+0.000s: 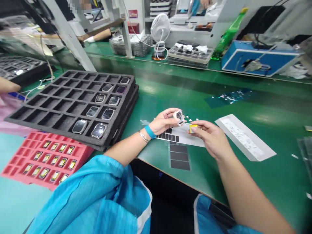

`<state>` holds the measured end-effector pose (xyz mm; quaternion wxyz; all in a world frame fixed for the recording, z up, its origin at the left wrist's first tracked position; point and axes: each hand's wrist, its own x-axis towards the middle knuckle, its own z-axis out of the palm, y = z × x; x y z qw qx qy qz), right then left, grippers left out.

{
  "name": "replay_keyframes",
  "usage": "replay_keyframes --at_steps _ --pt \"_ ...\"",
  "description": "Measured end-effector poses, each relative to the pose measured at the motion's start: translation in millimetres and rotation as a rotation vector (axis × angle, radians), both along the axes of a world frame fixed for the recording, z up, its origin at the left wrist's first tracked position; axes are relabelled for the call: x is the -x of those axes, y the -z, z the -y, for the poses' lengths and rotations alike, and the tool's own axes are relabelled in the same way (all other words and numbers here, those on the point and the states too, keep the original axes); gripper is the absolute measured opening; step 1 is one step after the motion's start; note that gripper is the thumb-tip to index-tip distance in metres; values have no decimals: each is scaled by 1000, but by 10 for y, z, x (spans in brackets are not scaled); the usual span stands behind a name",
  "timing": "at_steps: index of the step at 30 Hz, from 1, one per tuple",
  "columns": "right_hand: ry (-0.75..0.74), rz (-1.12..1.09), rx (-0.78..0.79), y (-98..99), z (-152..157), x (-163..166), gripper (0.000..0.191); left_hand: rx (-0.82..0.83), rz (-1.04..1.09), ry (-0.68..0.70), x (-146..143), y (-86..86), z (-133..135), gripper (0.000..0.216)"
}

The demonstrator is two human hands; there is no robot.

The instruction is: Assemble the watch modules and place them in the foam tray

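Observation:
My left hand [165, 122] is raised over the bench, pinching a small smartwatch case [179, 117] by its edges, with its inside facing up. My right hand [207, 138] holds a small yellow-edged piece [193, 128] between thumb and forefinger, a little apart from the case. Below both hands lies a white backing sheet [181, 137] with dark rectangular pads on it. Tiny white bits [191, 118] are scattered just beyond the case. A blue band and a thin metal bangle circle my left wrist.
A black foam tray [73, 104] holding several watch bodies sits on stacked trays at left. A red tray [46, 159] of small parts lies below it. A white strip [243, 136] rests on the green bench at right. A co-worker's arm [97, 35] and a blue machine [258, 58] are beyond.

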<state>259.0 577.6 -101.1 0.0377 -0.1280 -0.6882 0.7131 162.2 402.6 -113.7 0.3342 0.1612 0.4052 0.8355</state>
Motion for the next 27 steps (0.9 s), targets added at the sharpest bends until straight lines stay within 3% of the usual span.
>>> replay_keyframes --at_steps 5,8,12,16,21,27 --pt "102 -184 -71 -4 39 -21 41 22 24 22 -14 -38 15 48" --pt "177 -341 -150 -18 75 -43 39 85 38 124 -56 -63 27 48" --pt "111 -477 -308 -30 99 -74 29 158 52 322 -101 -57 13 51" --pt "77 -532 -526 -19 125 -102 24 203 83 399 -127 -35 -22 40" --pt "94 -527 -702 39 122 -66 25 263 83 305 -168 -21 -96 30" --pt "126 -427 -531 188 122 51 29 409 76 139 -170 -63 -136 18"
